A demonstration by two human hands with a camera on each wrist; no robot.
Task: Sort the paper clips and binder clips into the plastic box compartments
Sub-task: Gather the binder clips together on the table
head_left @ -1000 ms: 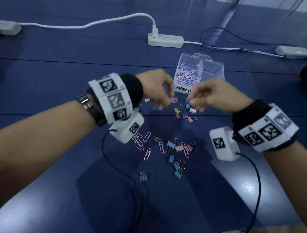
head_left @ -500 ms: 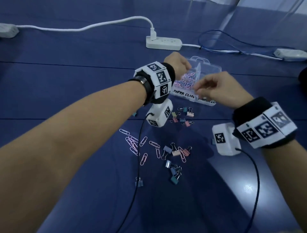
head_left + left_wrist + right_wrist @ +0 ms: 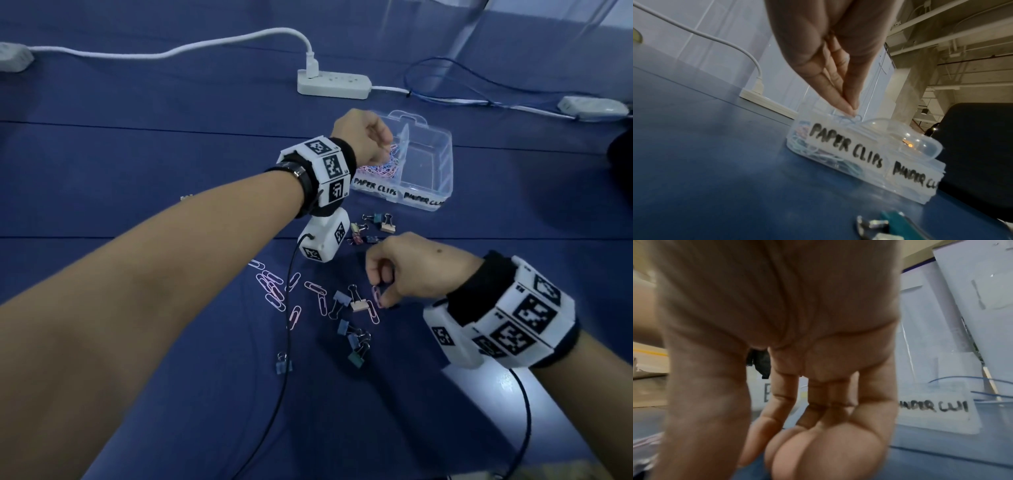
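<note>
The clear plastic box [image 3: 442,161] [image 3: 906,149] lies open, labelled PAPER CLIPS on the left and BINDER CLIPS on the right. Its left compartment holds coloured paper clips; the right one looks bare. My left hand [image 3: 388,145] [image 3: 851,109] hovers over the left compartment, fingertips pinching a light paper clip [image 3: 852,119]. My right hand [image 3: 382,298] is low over the loose pile, thumb and forefinger pinching a pink paper clip [image 3: 376,295]. The right wrist view shows only curled fingers [image 3: 818,451]. Loose pink paper clips [image 3: 274,291] and binder clips [image 3: 358,304] lie between my arms.
More binder clips [image 3: 376,222] lie just in front of the box, and a lone blue one [image 3: 283,365] sits nearer me. The left wrist's black cable [image 3: 287,325] crosses the pile. A white power strip [image 3: 334,82] and blue wire [image 3: 445,78] lie behind the box.
My left hand went from the pile to above the box's left compartment. My right hand came back from the box down to the loose pile and took hold of a pink paper clip.
</note>
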